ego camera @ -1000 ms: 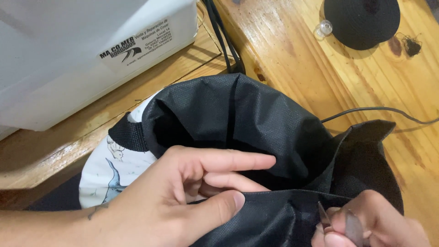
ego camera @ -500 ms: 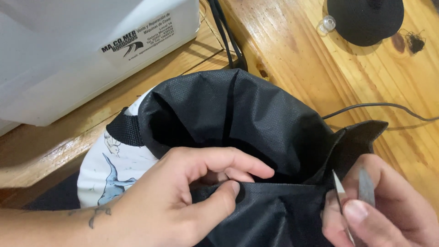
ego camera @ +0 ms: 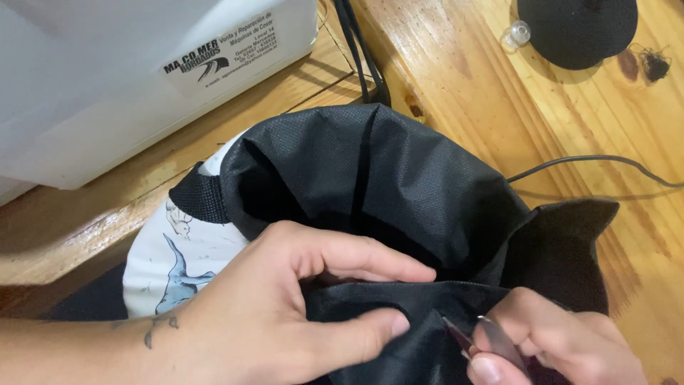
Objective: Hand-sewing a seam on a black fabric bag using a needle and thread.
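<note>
A pair of small metal snips (ego camera: 479,336) meets the folded rim of a black fabric bag (ego camera: 377,185), the right hand (ego camera: 556,346) closed around the tool at about five o'clock in the view, its blades touching the cloth. Just beside them, the left hand (ego camera: 271,321) pinches the same rim between thumb and fingers, the index finger stretched along the edge toward three o'clock and the thumb pressing from below.

The bag sits at the centre of the view, its mouth held open and facing up; the inside is dark and what it holds, if anything, cannot be made out. A black webbing strap (ego camera: 199,196) and a white panel printed with blue animal figures (ego camera: 174,267) show on its outer side at eight o'clock.

Around it lies a wooden table (ego camera: 463,71). A white machine housing (ego camera: 107,78) crowds the bag closely at eleven o'clock, with black cables (ego camera: 360,50) running down at twelve. Bare wood opens toward two and three o'clock, crossed by a thin dark cord (ego camera: 605,162). Well apart at one o'clock rest a round black fabric piece (ego camera: 577,28), a small clear plastic bobbin (ego camera: 516,33) and a tuft of dark thread (ego camera: 654,64).
</note>
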